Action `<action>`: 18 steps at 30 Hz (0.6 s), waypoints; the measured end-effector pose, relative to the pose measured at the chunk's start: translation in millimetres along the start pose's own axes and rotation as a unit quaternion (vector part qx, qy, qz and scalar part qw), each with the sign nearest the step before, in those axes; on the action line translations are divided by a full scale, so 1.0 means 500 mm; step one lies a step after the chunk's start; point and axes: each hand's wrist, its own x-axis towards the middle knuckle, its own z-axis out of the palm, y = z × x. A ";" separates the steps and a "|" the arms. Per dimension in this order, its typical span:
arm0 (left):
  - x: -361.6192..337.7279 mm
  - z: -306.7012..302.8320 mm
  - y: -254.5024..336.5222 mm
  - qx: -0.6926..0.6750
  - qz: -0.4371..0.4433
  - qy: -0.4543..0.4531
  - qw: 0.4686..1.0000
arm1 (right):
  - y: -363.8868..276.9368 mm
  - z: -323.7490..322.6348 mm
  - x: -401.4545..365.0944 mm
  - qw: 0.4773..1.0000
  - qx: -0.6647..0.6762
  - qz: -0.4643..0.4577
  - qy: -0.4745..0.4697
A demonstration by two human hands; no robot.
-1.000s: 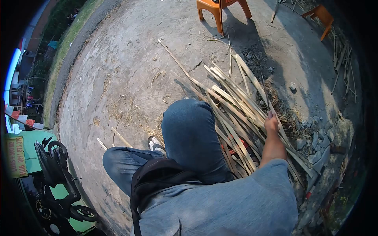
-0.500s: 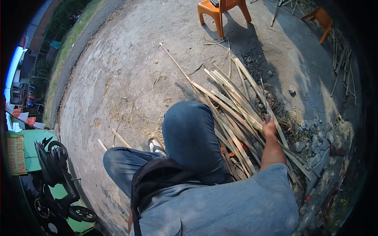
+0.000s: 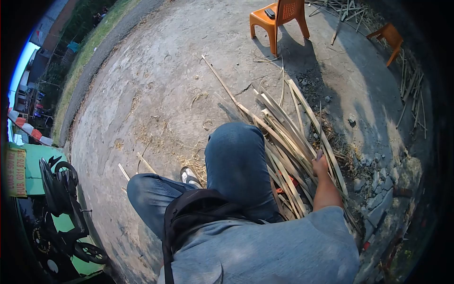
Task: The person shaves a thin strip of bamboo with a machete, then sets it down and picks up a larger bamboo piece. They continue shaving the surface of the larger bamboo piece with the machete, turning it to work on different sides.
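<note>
My right hand (image 3: 320, 164) is closed around the near end of a thin blade-like tool (image 3: 320, 125) that points away from me. Its exact kind is too fine to make out. Beneath and beside the hand lies a loose pile of split bamboo strips (image 3: 283, 130), pale and long, fanned out on the ground right of my raised knee. Something orange-red (image 3: 280, 190) shows partly under the strips near my thigh. My left hand is out of view.
An orange plastic chair (image 3: 263, 20) with a dark object (image 3: 269, 13) on its seat stands ahead. Another orange chair (image 3: 388, 40) is farther right, near more strips (image 3: 410, 83). Broken rubble (image 3: 376, 189) lies at right. A motorbike (image 3: 66, 208) is parked at left.
The view has shifted, so the chair and pile sit lower and farther right. My right hand has moved left relative to the pile, and the thin tool now points straighter ahead.
</note>
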 end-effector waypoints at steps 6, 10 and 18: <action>0.047 0.030 -0.104 -0.054 0.015 -0.021 0.998 | 0.021 0.009 -0.010 0.999 -0.009 -0.040 -0.002; 0.054 0.051 -0.128 -0.143 -0.028 -0.032 0.989 | -0.025 -0.018 -0.067 0.995 0.095 -0.004 -0.036; -0.138 -0.012 0.037 -0.072 -0.072 -0.020 0.995 | 0.003 0.031 -0.018 0.997 -0.020 0.050 0.059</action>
